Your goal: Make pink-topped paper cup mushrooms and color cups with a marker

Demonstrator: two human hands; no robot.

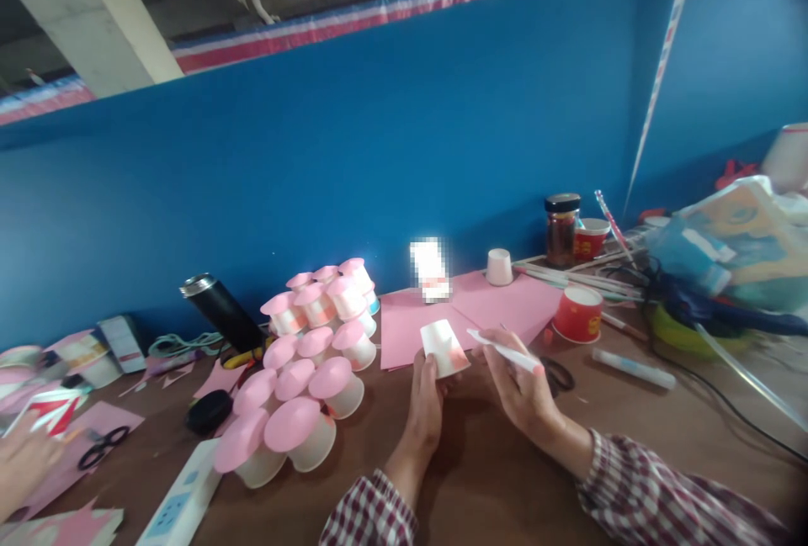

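Note:
My left hand (424,407) holds a small white paper cup (445,347) with pink marks, tilted above the brown table (480,479). My right hand (523,390) grips a white pen-like stick (503,350) whose tip points at the cup. Sheets of pink paper (505,304) lie just behind both hands. To the left stands a pile of several white cups with pink round lids (309,361).
A red cup (579,315), black scissors (558,374) and a white tube (633,368) lie right of my hands. A dark jar (561,230), straws and bags crowd the far right. A black flask (222,312), another pair of scissors (101,445) and another person's hand (22,462) are on the left.

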